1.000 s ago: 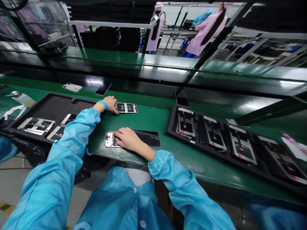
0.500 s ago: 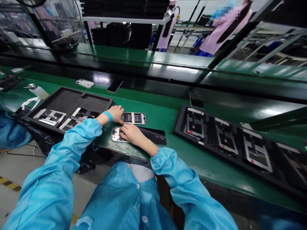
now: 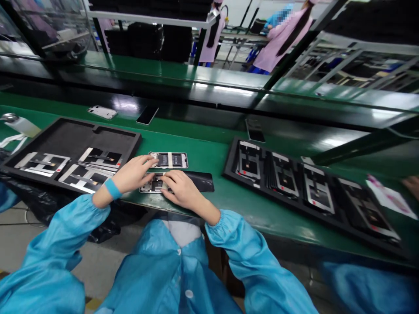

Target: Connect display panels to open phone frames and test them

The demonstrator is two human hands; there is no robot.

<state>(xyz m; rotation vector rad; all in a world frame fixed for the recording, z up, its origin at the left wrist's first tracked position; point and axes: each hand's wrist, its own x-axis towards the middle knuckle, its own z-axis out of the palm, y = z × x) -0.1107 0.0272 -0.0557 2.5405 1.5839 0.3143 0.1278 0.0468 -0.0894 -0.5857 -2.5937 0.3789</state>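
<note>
Near the bench's front edge lies an opened phone frame [image 3: 145,188] with its inner parts showing. My right hand [image 3: 181,188] grips this frame from the right, fingers bent over it and thumb on the near side. My left hand [image 3: 135,174] is at the frame's left end, thumb and forefinger apart, one fingertip near the second phone; no held object shows in it. Just beyond lies that second opened phone [image 3: 176,160], with a black battery and a pale strip across it. A glossy black panel [image 3: 203,181] extends from under my right hand.
A black foam tray [image 3: 114,131] with several screen parts stands on the left. Another long foam tray [image 3: 266,194] on the right holds stacked screen parts. Behind lie a white phone shell [image 3: 102,112] and dark phones [image 3: 147,115]. Someone's hand [image 3: 411,185] shows at the far right.
My left hand has come from the farther phone toward the nearer frame, beside my right hand. My right hand stays over the nearer frame. The camera view has shifted slightly to the right.
</note>
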